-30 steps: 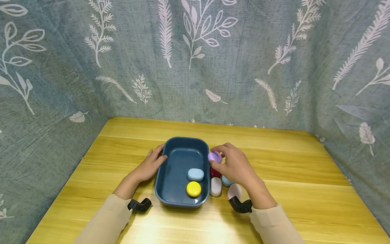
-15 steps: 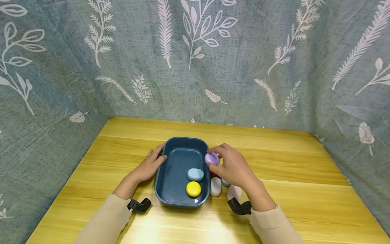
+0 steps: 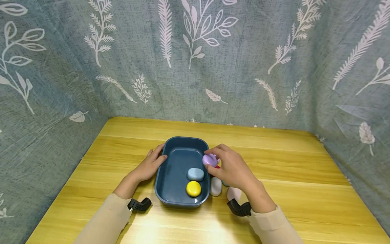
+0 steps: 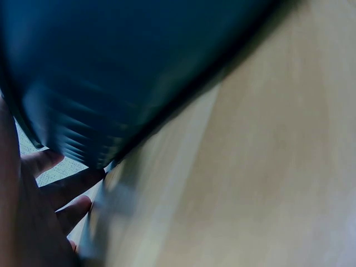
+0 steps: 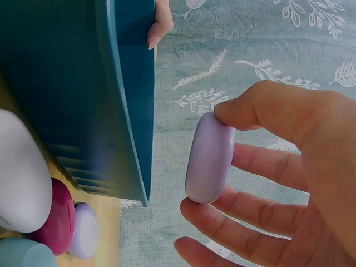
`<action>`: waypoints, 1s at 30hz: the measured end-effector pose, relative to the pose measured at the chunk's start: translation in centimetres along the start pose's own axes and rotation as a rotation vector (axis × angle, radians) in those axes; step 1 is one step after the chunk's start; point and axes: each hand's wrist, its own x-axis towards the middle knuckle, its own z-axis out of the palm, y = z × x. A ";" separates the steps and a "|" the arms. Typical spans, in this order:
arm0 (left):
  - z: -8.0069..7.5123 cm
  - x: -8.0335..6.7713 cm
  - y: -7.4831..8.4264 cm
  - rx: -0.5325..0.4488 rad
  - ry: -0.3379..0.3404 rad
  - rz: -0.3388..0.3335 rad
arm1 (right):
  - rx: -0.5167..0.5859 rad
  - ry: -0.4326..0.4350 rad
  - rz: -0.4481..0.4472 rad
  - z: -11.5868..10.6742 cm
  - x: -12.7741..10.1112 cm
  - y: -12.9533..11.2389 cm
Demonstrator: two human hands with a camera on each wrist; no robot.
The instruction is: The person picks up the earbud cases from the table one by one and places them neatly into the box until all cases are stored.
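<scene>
Steadying the dark blue tray (image 3: 166, 189) from its left side, the left hand (image 3: 150, 166) rests with its fingers (image 3: 159, 153) fairly straight against the tray's far left rim, grasping nothing; the left wrist view shows only the tray's blurred outer wall above the table (image 4: 267, 183).

Inside the tray lie a pale blue soap-shaped piece (image 3: 195, 174) and, nearer the person, a yellow round piece (image 3: 193, 188), close together on the right half of the floor.

At the tray's right rim the right hand (image 3: 233, 169) pinches a lilac oval piece (image 3: 210, 160) between thumb and fingertips, holding it in the air just at the rim; the right wrist view shows the piece (image 5: 209, 157) on edge, apart from the tray wall (image 5: 130, 100).

Below and right of that hand, on the table beside the tray, sit a white oval piece (image 3: 215, 186), a pale pink piece (image 3: 234, 193), and slivers of a dark red one and a teal one mostly hidden by the hand.

The step in hand looks like carrying the lilac piece over into the tray. The next move probably calls for a short shift leftward past the rim, lowering onto bare floor behind the pale blue piece, then loosening the pinch.
</scene>
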 end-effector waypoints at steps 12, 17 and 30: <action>-0.1 0.1 0.0 0.001 0.003 0.019 | -0.017 -0.017 -0.033 0.2 -0.1 -0.7; 0.0 0.1 -0.1 0.001 0.006 0.020 | -0.032 -0.025 -0.054 0.4 0.0 -0.9; -0.1 0.0 -0.1 0.004 -0.002 0.003 | -0.062 -0.053 -0.139 1.2 -0.2 -1.7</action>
